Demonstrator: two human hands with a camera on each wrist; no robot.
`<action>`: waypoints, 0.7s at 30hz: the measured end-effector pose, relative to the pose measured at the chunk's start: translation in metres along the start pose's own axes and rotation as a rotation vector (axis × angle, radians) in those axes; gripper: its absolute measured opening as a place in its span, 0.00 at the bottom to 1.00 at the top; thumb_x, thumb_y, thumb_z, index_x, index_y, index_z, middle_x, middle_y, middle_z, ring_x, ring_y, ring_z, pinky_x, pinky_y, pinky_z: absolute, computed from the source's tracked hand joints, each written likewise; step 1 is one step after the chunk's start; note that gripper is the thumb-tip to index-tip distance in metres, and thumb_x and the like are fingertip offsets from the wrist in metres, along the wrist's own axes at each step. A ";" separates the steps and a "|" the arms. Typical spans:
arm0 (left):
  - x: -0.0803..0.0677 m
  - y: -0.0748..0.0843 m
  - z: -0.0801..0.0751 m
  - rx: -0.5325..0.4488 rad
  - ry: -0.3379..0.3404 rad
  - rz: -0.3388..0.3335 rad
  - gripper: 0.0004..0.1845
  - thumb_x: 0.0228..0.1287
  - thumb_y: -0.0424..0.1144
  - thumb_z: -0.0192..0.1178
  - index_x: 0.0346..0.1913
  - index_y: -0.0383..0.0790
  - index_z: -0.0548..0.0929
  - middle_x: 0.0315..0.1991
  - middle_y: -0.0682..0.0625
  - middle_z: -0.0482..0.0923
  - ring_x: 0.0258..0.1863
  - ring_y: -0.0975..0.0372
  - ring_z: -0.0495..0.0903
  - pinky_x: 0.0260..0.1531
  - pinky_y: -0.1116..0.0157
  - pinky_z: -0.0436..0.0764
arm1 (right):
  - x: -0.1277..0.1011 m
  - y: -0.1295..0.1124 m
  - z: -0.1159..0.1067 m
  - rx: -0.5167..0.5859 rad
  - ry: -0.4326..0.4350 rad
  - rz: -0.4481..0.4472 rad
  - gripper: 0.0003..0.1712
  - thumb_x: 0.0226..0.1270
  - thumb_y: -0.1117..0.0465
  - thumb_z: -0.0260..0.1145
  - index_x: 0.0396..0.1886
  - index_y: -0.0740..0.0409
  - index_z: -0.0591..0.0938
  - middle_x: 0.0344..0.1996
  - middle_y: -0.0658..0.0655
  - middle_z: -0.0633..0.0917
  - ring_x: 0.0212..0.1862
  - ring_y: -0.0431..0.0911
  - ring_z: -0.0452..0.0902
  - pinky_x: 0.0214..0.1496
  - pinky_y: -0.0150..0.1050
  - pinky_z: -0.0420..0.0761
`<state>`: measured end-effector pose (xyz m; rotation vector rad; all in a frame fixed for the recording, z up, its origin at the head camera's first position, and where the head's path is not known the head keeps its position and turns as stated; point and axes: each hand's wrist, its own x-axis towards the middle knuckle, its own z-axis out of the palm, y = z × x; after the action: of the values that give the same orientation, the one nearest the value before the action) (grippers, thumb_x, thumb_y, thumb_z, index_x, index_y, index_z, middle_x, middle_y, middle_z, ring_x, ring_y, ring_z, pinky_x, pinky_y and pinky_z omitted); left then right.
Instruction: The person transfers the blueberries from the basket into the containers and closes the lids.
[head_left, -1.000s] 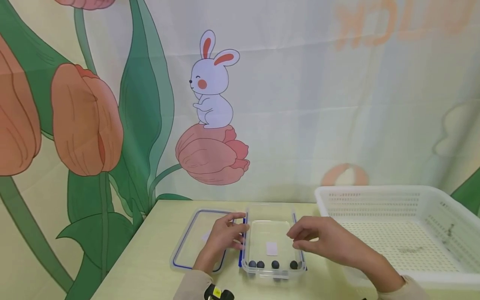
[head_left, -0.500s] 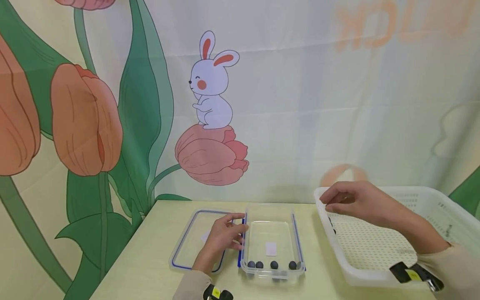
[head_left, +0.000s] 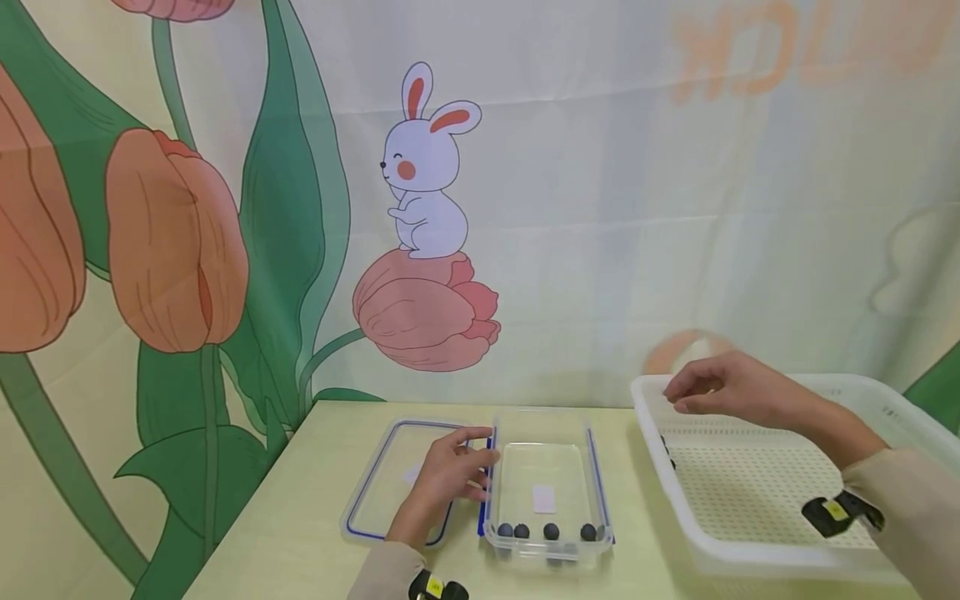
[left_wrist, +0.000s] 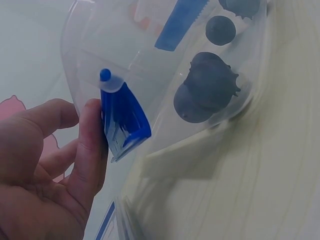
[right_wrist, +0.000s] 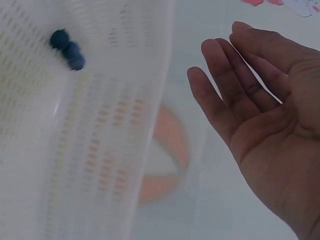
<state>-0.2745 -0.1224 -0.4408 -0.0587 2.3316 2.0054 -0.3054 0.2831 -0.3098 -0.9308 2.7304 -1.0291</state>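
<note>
Several dark berries (head_left: pixel 551 532) sit in the clear container (head_left: pixel 564 471), left hand (head_left: pixel 450 468) touching its side, fingers spread, right hand (head_left: pixel 731 390) hovers by the white basket (head_left: pixel 750 552), fingers loosely bent

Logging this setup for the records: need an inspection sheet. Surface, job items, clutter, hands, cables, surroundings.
Surface: pale yellow table.
Container: clear, lid off; pale square at its base.
Berries: several, dark, in a row at the container's near end.
Lid: blue-edged, on the table left of the container.
Basket: white, perforated; a few dark berries by its left wall.
Clutter: nothing seen.
Left hand: touches the container's left side.
Right hand: raised by the basket's left side; no item visible in it.
Cables: nothing seen.
Surroundings: hanging cloth printed with tulips and a rabbit.
</note>
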 end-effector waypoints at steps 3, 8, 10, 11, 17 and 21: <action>0.001 -0.001 0.000 -0.003 0.001 0.000 0.25 0.71 0.37 0.70 0.68 0.40 0.82 0.37 0.42 0.80 0.26 0.59 0.83 0.26 0.64 0.89 | 0.003 0.016 0.002 0.029 -0.018 0.008 0.10 0.74 0.60 0.73 0.50 0.58 0.90 0.48 0.52 0.90 0.47 0.44 0.87 0.46 0.38 0.88; 0.001 -0.001 0.001 0.000 0.005 -0.003 0.25 0.70 0.37 0.71 0.68 0.40 0.82 0.37 0.42 0.80 0.26 0.59 0.83 0.26 0.64 0.89 | 0.006 0.041 0.009 0.114 -0.055 0.030 0.09 0.74 0.63 0.72 0.50 0.61 0.89 0.48 0.56 0.90 0.46 0.43 0.87 0.46 0.38 0.88; 0.001 0.000 0.001 0.001 0.008 -0.003 0.25 0.70 0.37 0.70 0.68 0.40 0.82 0.37 0.42 0.80 0.26 0.59 0.83 0.26 0.64 0.89 | 0.007 0.051 0.013 0.130 -0.077 0.047 0.09 0.74 0.63 0.72 0.50 0.62 0.89 0.47 0.56 0.90 0.45 0.44 0.87 0.46 0.38 0.88; 0.001 0.000 0.000 0.001 0.008 -0.003 0.25 0.70 0.37 0.70 0.68 0.40 0.82 0.37 0.42 0.80 0.26 0.59 0.83 0.26 0.64 0.89 | 0.008 0.055 0.016 0.132 -0.090 0.057 0.09 0.74 0.63 0.72 0.49 0.62 0.89 0.46 0.56 0.90 0.45 0.45 0.86 0.46 0.39 0.88; 0.000 -0.001 0.000 0.000 0.002 0.001 0.24 0.71 0.37 0.70 0.68 0.40 0.82 0.37 0.43 0.80 0.26 0.59 0.83 0.26 0.64 0.89 | 0.008 0.078 0.030 0.176 -0.177 0.073 0.08 0.74 0.65 0.71 0.48 0.62 0.88 0.43 0.59 0.89 0.43 0.48 0.85 0.44 0.41 0.88; 0.000 0.000 0.000 0.003 0.004 0.000 0.25 0.70 0.38 0.71 0.68 0.40 0.82 0.37 0.43 0.80 0.26 0.59 0.83 0.26 0.64 0.89 | 0.009 0.089 0.037 0.213 -0.221 0.041 0.09 0.73 0.68 0.70 0.48 0.68 0.87 0.42 0.64 0.89 0.41 0.45 0.85 0.43 0.39 0.87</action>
<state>-0.2746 -0.1227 -0.4409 -0.0627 2.3369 2.0035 -0.3478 0.3092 -0.3923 -0.8913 2.3968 -1.1093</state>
